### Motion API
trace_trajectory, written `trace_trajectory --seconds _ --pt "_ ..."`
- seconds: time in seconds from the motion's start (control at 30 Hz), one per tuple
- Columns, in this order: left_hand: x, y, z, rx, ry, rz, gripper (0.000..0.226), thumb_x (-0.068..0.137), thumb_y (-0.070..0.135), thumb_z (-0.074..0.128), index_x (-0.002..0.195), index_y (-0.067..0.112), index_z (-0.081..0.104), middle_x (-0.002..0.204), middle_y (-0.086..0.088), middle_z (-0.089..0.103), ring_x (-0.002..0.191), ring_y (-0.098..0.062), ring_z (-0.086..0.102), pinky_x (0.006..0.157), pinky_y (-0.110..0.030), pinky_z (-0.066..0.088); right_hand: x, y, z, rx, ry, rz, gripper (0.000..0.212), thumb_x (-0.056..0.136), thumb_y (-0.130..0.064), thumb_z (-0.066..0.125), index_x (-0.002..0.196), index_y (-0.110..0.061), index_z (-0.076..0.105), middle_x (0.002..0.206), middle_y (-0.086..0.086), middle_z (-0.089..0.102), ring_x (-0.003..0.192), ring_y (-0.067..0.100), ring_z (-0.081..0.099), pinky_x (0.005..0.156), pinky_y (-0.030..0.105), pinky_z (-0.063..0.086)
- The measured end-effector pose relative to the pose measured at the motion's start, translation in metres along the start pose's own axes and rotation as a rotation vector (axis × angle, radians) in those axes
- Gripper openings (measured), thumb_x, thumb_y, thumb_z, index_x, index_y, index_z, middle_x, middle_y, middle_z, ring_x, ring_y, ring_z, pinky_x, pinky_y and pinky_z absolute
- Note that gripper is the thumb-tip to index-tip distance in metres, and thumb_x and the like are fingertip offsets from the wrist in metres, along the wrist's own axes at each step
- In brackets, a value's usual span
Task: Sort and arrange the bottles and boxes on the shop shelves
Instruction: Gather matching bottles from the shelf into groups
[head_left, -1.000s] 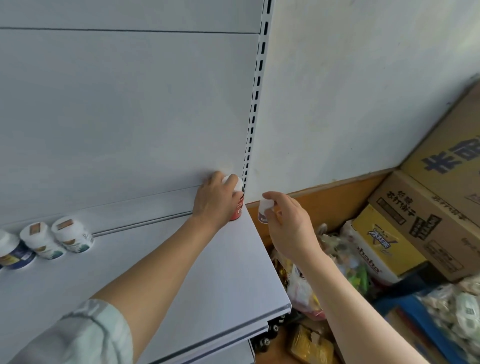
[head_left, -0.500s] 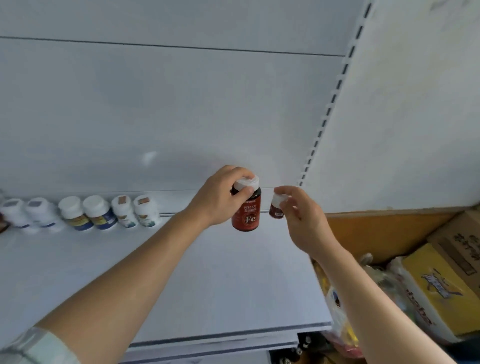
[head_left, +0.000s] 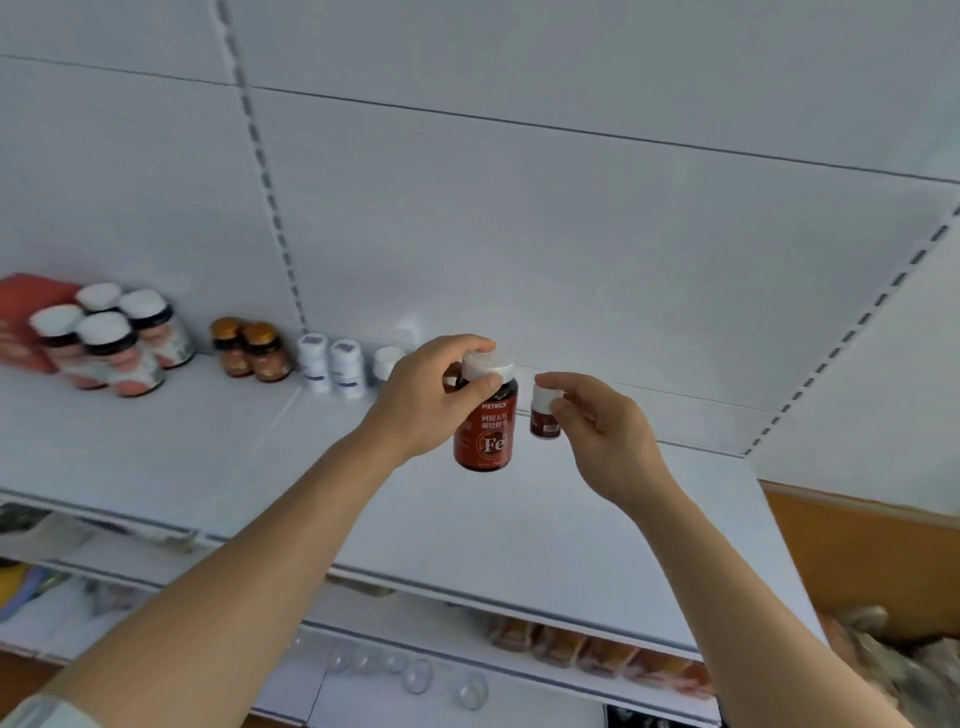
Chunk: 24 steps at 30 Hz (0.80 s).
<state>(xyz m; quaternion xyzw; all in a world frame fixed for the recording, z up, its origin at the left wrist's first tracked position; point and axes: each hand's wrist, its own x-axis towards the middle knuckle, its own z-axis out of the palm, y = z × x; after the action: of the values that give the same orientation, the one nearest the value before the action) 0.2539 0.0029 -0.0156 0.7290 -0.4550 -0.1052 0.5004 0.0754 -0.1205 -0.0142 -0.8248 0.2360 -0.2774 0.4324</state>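
Head view: I see left hand (head_left: 426, 397) grasping large red bottle (head_left: 484, 431) by white cap, held above white shelf (head_left: 519, 525); "Fe" readable, smaller label text too blurred. Right hand (head_left: 605, 431) pinching small bottle (head_left: 544, 415) at cap — just beside large one, not touching. Back of shelf: white-capped bottles (head_left: 332, 364), one partly hidden behind left hand; amber bottles (head_left: 252, 348); dark bottles (head_left: 109, 338); red box (head_left: 21, 322) cut off at edge. Lower shelf goods — blurred, cannot identify.
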Motion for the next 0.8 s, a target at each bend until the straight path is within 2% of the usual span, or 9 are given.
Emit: trace_trajectory --seconds 0.27,0.43,0.63,0.8 --pt "-0.081 -0.041 -0.138 0.028 0.129 -0.070 0.031 0.087 0.039 0.069 0.116 0.033 0.065 0.120 0.016 0.064 0.106 -0.004 0.060 0.094 -0.036 0.053 -0.023 -0.083 0.133 -0.001 -0.083 -0.104 0.026 0.097 -0.009 0.055 0.115 -0.024 0.066 0.100 -0.009 0.066 0.086 -0.009 0.060 0.072 0.003 0.041" --pt "-0.125 -0.070 -0.213 0.041 0.198 -0.117 0.029 0.087 0.035 0.070 0.116 0.031 0.064 0.117 0.016 0.065 0.104 -0.002 0.061 0.092 -0.035 0.054 -0.030 -0.128 0.211 0.025 -0.158 -0.168 0.025 0.096 -0.015 0.058 0.107 -0.037 0.062 0.102 -0.015 0.065 0.092 -0.009 0.059 0.074 0.002 0.041" --pt "-0.148 -0.101 -0.294 0.056 0.314 -0.182 0.027 0.087 0.034 0.070 0.113 0.033 0.064 0.112 0.018 0.065 0.102 -0.001 0.062 0.088 -0.029 0.054 -0.006 -0.169 0.291 0.067 -0.249 -0.215 0.019 0.096 -0.017 0.061 0.110 -0.029 0.065 0.092 -0.013 0.066 0.071 -0.007 0.058 0.064 0.006 0.040" --pt "-0.152 -0.136 -0.355 0.105 0.383 -0.252 0.026 0.087 0.036 0.070 0.112 0.035 0.064 0.113 0.017 0.065 0.101 0.000 0.061 0.086 -0.027 0.054 0.032 -0.189 0.361 0.091 -0.318 -0.272 0.019 0.094 -0.018 0.063 0.109 -0.027 0.066 0.100 -0.015 0.068 0.091 -0.006 0.062 0.073 0.006 0.044"
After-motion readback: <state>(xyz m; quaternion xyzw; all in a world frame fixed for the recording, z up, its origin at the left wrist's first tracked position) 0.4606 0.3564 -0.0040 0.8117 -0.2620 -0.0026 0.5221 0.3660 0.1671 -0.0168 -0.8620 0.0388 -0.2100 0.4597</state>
